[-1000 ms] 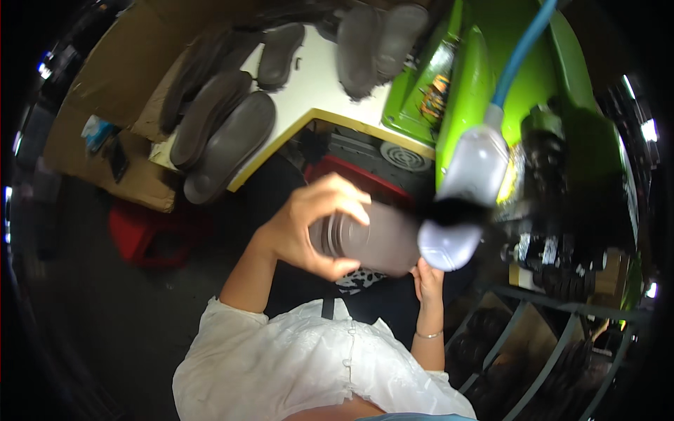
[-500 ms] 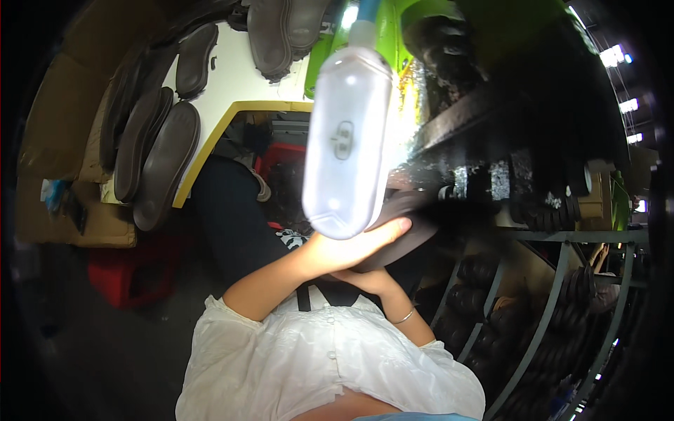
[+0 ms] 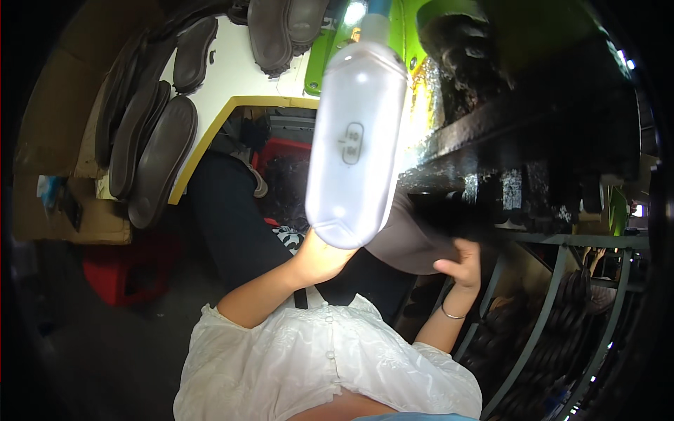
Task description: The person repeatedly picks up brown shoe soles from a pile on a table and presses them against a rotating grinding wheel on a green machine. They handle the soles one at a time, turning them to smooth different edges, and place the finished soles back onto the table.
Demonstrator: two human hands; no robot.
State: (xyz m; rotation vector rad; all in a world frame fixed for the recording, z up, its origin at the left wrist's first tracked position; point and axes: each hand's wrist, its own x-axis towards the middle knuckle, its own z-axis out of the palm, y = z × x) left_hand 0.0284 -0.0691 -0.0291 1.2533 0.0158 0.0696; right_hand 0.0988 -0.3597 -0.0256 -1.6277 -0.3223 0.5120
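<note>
A dark brown shoe sole (image 3: 414, 247) is held tilted in front of my body, its far part running behind a lamp. My left hand (image 3: 324, 261) grips it from the left; the lamp hides most of that hand's fingers. At the sole's right end is my right hand (image 3: 463, 265), thumb against the near edge and fingers around the end. The white, rounded lamp (image 3: 357, 144) hangs close to the camera and covers the middle of the view.
Several brown soles (image 3: 165, 161) lie on the white table (image 3: 235, 67) with a yellow edge. Dark machinery (image 3: 519, 133) and a green panel (image 3: 401, 31) stand ahead. Red bins (image 3: 123, 270) are below. A metal rack (image 3: 544, 309) with dark soles is on the right; cardboard (image 3: 88, 217) is left.
My right hand has moved from beneath my left hand out to the sole's right end. The left hand has drawn slightly back, and its thumb is now hidden behind the lamp.
</note>
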